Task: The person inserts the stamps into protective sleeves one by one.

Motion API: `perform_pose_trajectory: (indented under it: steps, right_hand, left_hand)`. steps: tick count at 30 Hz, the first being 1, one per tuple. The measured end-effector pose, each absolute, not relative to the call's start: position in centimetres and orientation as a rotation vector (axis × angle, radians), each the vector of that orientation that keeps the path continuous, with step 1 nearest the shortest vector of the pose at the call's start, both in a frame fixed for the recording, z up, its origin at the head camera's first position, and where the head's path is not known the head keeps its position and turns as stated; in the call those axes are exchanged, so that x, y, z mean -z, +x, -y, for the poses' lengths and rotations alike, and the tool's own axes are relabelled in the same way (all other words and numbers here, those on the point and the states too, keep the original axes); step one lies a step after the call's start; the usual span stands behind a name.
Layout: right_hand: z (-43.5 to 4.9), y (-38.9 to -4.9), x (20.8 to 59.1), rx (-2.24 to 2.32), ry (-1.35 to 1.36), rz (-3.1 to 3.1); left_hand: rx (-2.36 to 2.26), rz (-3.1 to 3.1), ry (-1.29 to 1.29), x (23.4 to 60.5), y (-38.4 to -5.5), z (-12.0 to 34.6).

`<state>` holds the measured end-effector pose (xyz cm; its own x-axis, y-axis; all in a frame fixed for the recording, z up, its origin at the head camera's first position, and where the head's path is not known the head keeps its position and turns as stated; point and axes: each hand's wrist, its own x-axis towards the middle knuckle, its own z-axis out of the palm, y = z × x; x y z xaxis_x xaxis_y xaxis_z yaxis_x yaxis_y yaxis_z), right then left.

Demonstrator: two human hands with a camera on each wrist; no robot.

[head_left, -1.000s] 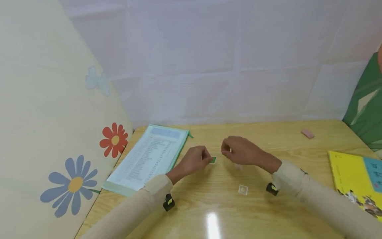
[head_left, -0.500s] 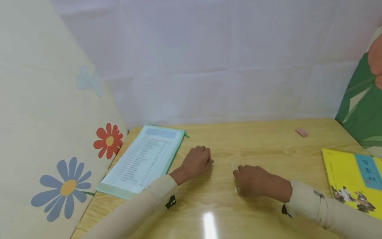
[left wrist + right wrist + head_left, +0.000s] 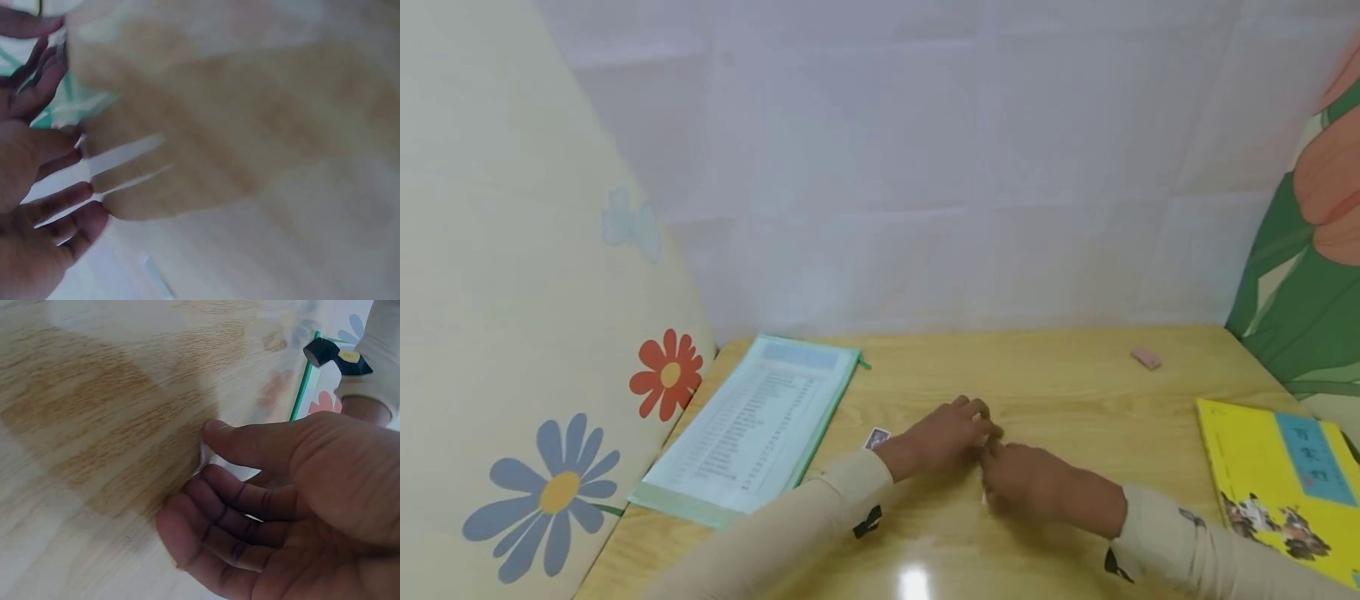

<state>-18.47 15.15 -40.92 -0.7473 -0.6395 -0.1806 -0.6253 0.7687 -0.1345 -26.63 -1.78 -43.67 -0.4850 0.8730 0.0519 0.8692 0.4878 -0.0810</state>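
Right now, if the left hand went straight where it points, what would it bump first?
Probably the right hand: in the head view, the fingertips of the left hand lie right beside it. They may even be touching; the depth is unclear.

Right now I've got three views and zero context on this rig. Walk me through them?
No robot here: a person works with two bare hands. The widest picture comes from a head camera looking forward and down; the other two come from cameras on each wrist.

On the wooden table lie a green-edged folder at left, a small printed card by the left wrist, a pink block toward the back right and a yellow book at right.

The right hand pinches a small clear piece between thumb and finger, best seen from its own wrist. The left hand reaches to the right hand's fingertips; whether it grips anything can't be told.
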Motion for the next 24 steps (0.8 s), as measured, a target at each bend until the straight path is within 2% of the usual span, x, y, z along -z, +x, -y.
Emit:
perform_pose_trajectory:
  steps: [9, 15, 24]
  right_hand:
    - [-16.3, -19.2, 41.8, 0.343, -1.072, -2.672]
    - [-16.5, -19.4, 43.1, 0.468, -1.177, -2.697]
    - [-16.9, -20.0, 43.8, 0.879, -1.059, -2.618]
  left_hand:
    - [0.086, 2.596, -1.539, 44.3, -26.0, 1.6]
    - [0.030, 2.596, -1.534, 44.6, -25.6, 1.8]
    - [0.071, 2.633, -1.460, 44.4, -25.3, 1.9]
